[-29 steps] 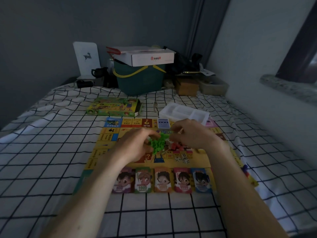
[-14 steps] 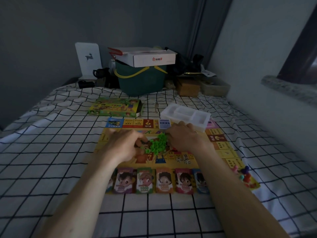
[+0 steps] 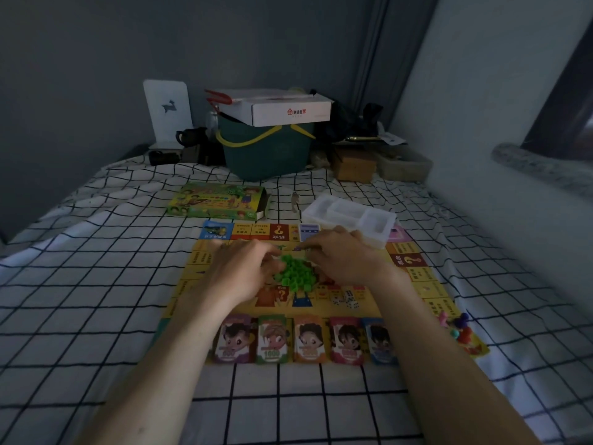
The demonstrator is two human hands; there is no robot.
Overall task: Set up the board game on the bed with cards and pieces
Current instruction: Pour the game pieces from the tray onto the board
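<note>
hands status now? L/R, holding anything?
Left hand: fingers curled at the green pieces; grip cannot be told.
Right hand: fingers curled over the same pile; grip cannot be told.

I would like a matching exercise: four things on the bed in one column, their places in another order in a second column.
Things:
1. green pieces
2. dice
3. white tray
4. pawns

Places:
A. board's right near corner
B. board's far right corner
C. between the two hands
D. board centre, nearer than the green pile

Pairs: 1-C, 2-D, 3-B, 4-A
</note>
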